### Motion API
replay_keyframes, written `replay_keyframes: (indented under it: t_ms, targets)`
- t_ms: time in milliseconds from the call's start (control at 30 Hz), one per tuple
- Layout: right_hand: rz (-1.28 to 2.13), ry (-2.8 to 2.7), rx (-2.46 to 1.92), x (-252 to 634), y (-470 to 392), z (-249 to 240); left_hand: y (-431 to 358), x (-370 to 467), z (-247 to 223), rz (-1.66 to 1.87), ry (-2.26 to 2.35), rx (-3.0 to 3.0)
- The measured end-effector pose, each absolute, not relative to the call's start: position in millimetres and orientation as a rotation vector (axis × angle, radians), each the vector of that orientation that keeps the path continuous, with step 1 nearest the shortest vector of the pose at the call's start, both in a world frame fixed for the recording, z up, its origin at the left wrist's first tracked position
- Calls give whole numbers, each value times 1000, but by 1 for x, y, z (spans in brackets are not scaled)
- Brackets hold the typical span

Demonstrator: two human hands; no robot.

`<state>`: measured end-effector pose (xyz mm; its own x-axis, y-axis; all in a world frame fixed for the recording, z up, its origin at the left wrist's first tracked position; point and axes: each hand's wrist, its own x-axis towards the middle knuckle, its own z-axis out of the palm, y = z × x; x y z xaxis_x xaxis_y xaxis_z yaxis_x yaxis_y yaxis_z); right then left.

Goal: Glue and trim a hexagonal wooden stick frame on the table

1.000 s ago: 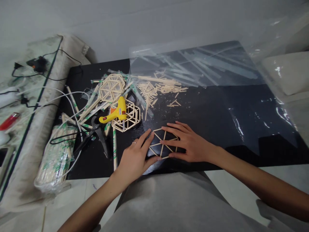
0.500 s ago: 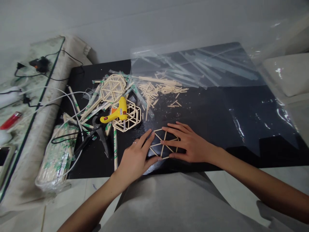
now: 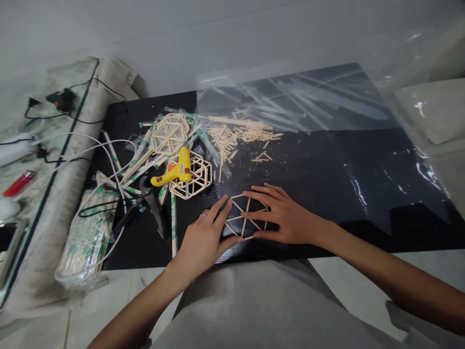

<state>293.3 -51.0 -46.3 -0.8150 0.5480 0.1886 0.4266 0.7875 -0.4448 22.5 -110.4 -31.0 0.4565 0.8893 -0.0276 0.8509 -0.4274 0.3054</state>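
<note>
A flat hexagon-like frame of thin wooden sticks [image 3: 245, 219], with spokes meeting near its middle, lies on the black tabletop in front of me. My left hand [image 3: 206, 236] touches its left side, fingers stretched, index finger near the upper left corner and thumb at the lower edge. From the right, my right hand [image 3: 279, 213] rests over the frame with its fingers spread; they hide part of its right side. Beyond my left hand, a yellow glue gun [image 3: 178, 169] lies on a second stick frame [image 3: 201, 174]. Farther back is another octagonal stick frame [image 3: 170, 133].
Loose short sticks [image 3: 250, 131] are heaped at the table's back middle. Black-handled pincers [image 3: 150, 201] and a plastic-wrapped stick bundle [image 3: 87, 232] lie at left, with a white cable [image 3: 116, 177] looping across. Clear plastic sheeting [image 3: 290, 97] covers the back right. A red lighter [image 3: 20, 183] sits on the glass surface.
Both hands and the stick frame between them look almost still. The view has shifted very slightly.
</note>
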Motion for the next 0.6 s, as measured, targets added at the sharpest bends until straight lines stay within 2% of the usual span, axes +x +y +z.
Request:
replay_keyframes:
  t_ms: [600]
  targets:
    - [591, -2661, -763, 294, -51, -47, -110, 22, -32, 250, 1487, 2417]
